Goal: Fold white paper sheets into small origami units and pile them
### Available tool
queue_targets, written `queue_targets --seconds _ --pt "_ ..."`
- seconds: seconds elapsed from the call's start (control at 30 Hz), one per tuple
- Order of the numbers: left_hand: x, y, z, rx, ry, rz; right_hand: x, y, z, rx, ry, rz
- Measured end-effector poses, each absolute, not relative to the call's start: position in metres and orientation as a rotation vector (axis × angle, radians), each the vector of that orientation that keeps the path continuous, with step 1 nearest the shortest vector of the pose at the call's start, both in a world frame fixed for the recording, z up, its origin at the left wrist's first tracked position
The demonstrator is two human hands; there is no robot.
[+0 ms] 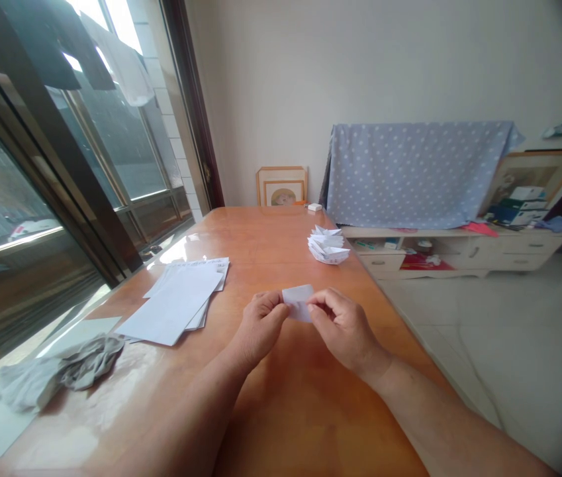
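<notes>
A small folded piece of white paper is held up between my two hands, above the wooden table. My left hand pinches its left edge between thumb and fingers. On the other side, my right hand grips the right edge with thumb and forefinger. Farther along the table, near its right edge, several folded white paper boats sit nested together. To the left lies a loose stack of white paper sheets, the lower ones showing some writing.
A crumpled grey cloth lies at the table's left, over pale sheets. A small white box stands at the far end. Beyond the right edge is a low white cabinet, with a dotted blue cloth draped above it. Glass doors flank the left.
</notes>
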State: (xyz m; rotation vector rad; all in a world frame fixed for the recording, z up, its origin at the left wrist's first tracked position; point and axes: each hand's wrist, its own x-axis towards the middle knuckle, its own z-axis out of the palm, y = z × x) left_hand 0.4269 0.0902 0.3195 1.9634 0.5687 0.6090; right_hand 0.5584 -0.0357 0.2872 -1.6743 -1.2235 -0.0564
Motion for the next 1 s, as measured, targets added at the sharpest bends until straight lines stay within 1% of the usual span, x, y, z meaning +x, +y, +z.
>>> queue_targets --seconds 0.1,0.2,0.33,0.43,0.53,0.67,0.73,0.9,1.0 --pt "0.425 0.093 0.321 1.911 0.502 0.576 0.573 -0.034 0.286 -1.635 -1.003 0.036" --pt "0.424 0.095 0.322 1.809 0.363 0.460 0.582 -0.033 0.289 -1.527 -0.858 0.266" --pt "0.423 0.093 0.321 1.689 0.273 0.353 0.580 -0.036 0.296 -1.406 -0.871 0.599" --pt "0.425 0.093 0.316 1.636 0.296 0.386 0.575 -0.036 0.296 -1.410 -0.935 0.660" --pt "0.427 0.095 0.309 1.535 0.328 0.400 0.571 -0.035 0.292 -1.474 -1.015 0.542" --pt "0.431 0.097 0.302 1.400 0.313 0.388 0.568 -0.036 0.291 -1.610 -1.219 0.056" --pt "0.431 0.097 0.301 1.380 0.316 0.386 0.565 -0.037 0.294 -1.634 -1.355 -0.134" --pt "0.431 0.094 0.302 1.384 0.307 0.368 0.560 -0.039 0.298 -1.687 -1.443 -0.347" --pt "0.430 0.094 0.301 1.393 0.289 0.351 0.559 -0.040 0.298 -1.698 -1.415 -0.376"
